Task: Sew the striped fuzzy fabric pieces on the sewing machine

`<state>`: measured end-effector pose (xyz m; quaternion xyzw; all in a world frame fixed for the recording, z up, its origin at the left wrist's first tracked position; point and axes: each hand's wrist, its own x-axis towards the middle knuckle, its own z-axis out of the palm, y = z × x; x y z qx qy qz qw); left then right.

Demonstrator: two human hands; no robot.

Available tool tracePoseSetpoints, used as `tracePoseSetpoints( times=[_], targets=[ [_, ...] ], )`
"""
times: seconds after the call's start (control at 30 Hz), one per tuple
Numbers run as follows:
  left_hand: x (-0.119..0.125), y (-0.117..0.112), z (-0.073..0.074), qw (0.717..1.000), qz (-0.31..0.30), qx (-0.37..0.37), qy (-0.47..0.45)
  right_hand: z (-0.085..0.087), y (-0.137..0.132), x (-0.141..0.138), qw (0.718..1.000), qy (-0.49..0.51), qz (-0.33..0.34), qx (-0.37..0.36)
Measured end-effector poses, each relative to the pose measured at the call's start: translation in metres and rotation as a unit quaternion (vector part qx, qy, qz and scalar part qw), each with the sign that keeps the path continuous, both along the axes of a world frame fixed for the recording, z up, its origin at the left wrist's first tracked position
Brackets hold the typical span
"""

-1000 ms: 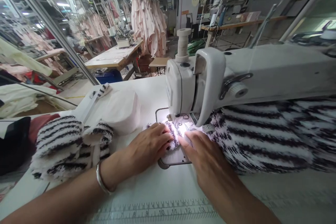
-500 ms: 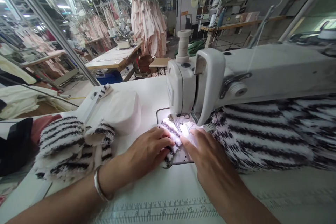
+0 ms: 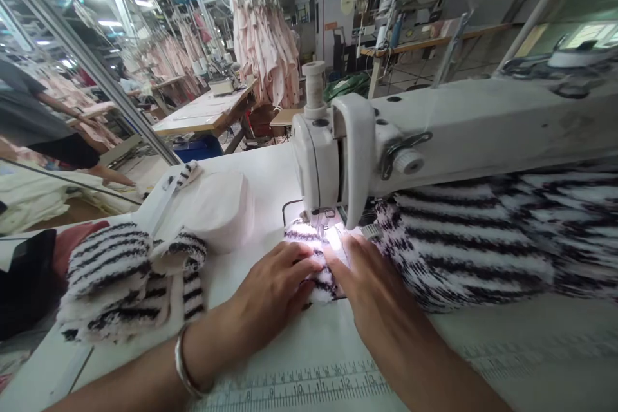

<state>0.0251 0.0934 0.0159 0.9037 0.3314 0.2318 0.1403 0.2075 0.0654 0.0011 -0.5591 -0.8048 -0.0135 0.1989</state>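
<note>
A small piece of black-and-white striped fleece [image 3: 324,277] lies under the needle area of a white sewing machine [image 3: 316,161], lit by its lamp. My left hand [image 3: 273,286] is closed on the left part of this piece, fingertips on top and the thumb partly hidden. From the right, my right hand [image 3: 374,290] touches the piece's edge near the presser foot, its fingers stretched out and lying flat. What lies beneath the right palm is hidden. A large spread of striped fleece [image 3: 463,244] fills the space beside and below the machine arm.
Left of the hands are a bundle of striped fleece pieces [image 3: 109,277] and a stack of white pads [image 3: 224,206]. A printed ruler [image 3: 309,386] runs along the front of the table. Beyond the table, a person [image 3: 38,116] bends at the left, near hanging pink garments [image 3: 265,45].
The fleece piece under the needle has turned and lies flatter, with more of it showing between my hands. A person has come into view at the left. The camera view has shifted slightly.
</note>
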Motion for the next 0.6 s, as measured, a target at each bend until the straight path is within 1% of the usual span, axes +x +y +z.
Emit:
tracePoseSetpoints(
  times=[0.1,0.17,0.3,0.4,0.5,0.6],
  targets=[
    [0.01,-0.006,-0.004,0.999,0.044,0.014,0.011,0.002,-0.002,0.003,0.999,-0.016,0.002,0.027],
    [0.011,-0.006,-0.003,0.998,0.053,0.023,0.011,0.0,-0.011,0.005,0.999,-0.029,0.003,0.038],
    [0.005,-0.002,0.003,0.999,0.037,0.028,-0.006,-0.015,-0.037,0.01,0.996,-0.031,-0.036,0.069],
    [0.005,0.0,0.004,0.999,0.029,0.036,0.007,-0.028,-0.05,0.016,0.994,-0.02,-0.052,0.095],
    [0.007,-0.001,0.001,0.998,0.014,0.058,0.022,-0.037,-0.053,0.02,0.993,-0.003,-0.051,0.107],
    [0.008,-0.002,0.0,0.998,0.01,0.061,0.01,-0.038,-0.052,0.02,0.993,0.01,-0.051,0.107]
  ],
)
